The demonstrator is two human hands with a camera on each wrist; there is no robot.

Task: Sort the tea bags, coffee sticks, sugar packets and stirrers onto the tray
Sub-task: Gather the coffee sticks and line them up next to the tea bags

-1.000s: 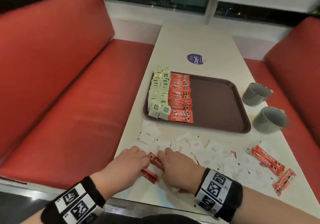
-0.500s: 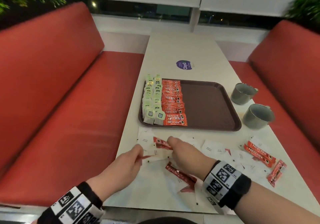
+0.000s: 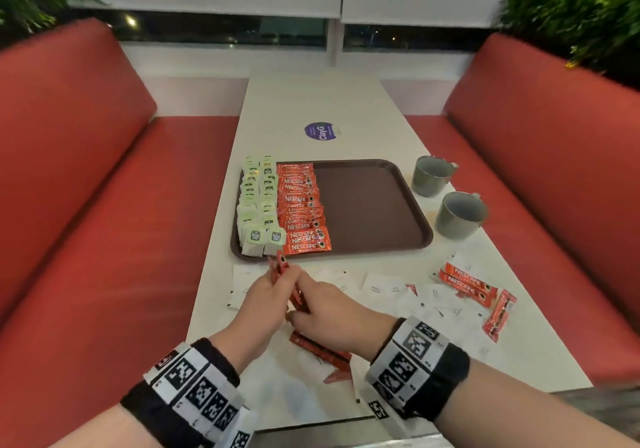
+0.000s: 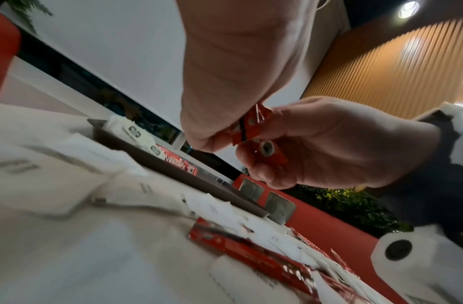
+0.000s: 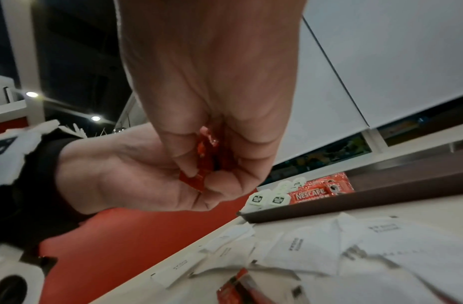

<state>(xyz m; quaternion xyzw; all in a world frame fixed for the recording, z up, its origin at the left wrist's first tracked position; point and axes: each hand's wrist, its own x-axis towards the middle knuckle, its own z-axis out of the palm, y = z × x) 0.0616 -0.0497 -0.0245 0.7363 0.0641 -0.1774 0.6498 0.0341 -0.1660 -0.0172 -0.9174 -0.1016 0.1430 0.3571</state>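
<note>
Red coffee sticks (image 3: 289,283) are held above the white table (image 3: 322,101), just short of the brown tray's (image 3: 367,212) near edge, pinched from both sides by the left hand (image 3: 266,295) and the right hand (image 3: 332,316), which meet around them. On the tray, green-tagged tea bags (image 3: 258,205) and a row of coffee sticks (image 3: 303,208) fill the left side. White sugar packets (image 3: 384,286) and loose sticks (image 3: 467,283) lie scattered on the table near two grey mugs (image 3: 460,215).
</note>
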